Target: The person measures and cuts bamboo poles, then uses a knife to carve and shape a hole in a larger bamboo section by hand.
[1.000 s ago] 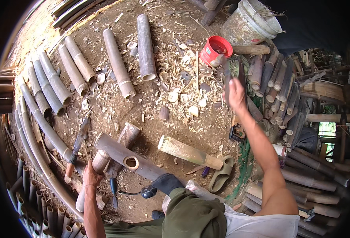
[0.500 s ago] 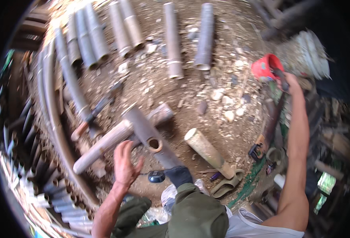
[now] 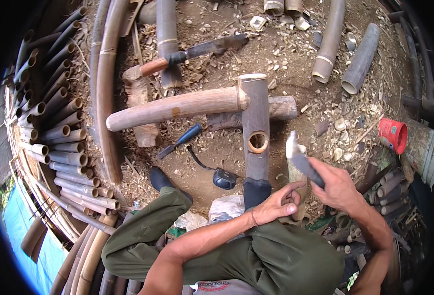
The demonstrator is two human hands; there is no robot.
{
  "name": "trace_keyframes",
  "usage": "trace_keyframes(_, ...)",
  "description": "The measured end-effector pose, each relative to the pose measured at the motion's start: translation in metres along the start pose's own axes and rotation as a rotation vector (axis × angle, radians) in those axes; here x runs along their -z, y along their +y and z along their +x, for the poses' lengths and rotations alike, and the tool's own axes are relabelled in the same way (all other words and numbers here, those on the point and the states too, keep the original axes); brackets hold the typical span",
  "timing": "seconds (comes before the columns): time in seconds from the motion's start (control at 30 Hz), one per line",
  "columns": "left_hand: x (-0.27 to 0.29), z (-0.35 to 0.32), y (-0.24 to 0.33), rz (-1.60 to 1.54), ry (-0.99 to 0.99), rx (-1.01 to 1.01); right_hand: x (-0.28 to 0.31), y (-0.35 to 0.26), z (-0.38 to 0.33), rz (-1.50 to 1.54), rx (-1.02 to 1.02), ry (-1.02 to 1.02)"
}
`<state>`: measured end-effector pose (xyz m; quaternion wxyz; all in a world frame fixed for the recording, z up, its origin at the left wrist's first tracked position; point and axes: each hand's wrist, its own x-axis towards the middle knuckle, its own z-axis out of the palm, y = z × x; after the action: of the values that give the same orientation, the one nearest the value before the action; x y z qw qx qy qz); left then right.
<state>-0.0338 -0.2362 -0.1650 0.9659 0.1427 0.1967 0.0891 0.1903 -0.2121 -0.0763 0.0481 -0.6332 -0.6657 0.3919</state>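
Observation:
In front of my lap, my right hand (image 3: 337,187) grips a dark grey, flat, blade-like tool (image 3: 306,168); its exact kind is unclear. Just left of it, my left hand (image 3: 278,202) holds nothing, its fingers half curled and the thumb apart. Behind the hands stands a pale bamboo piece (image 3: 295,147), partly hidden by the tool. A dark bamboo tube with a round hole (image 3: 256,110) points away from me, and a dark-socked foot (image 3: 257,191) rests at its near end. A lighter bamboo length (image 3: 177,108) meets this tube near its far end.
A machete (image 3: 192,53) lies at the far left, above a blue-handled chisel (image 3: 180,141) and a dark tape measure (image 3: 224,179). Bamboo poles are stacked on the left (image 3: 74,162). At right are a red bucket (image 3: 393,135) and a white bucket (image 3: 423,152).
My right hand has come back from the red bucket to my lap with the grey tool. My left hand has moved right, beside it. The view has turned left.

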Motion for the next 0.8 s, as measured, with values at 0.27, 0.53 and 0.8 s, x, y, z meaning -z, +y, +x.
trace_keyframes(0.27, 0.003, 0.067, 0.017, -0.782, 0.326, 0.038, -0.012, -0.014, 0.087, -0.642, 0.204, -0.521)
trace_keyframes(0.53, 0.028, 0.03, 0.025, -0.384, 0.719, 0.114, -0.032, 0.001, 0.092, -0.036, -0.01, -0.685)
trace_keyframes(0.8, 0.088, 0.004, 0.087, 1.222, 0.571, 0.22, -0.163, -0.065, 0.057, 0.787, -0.509, 0.129)
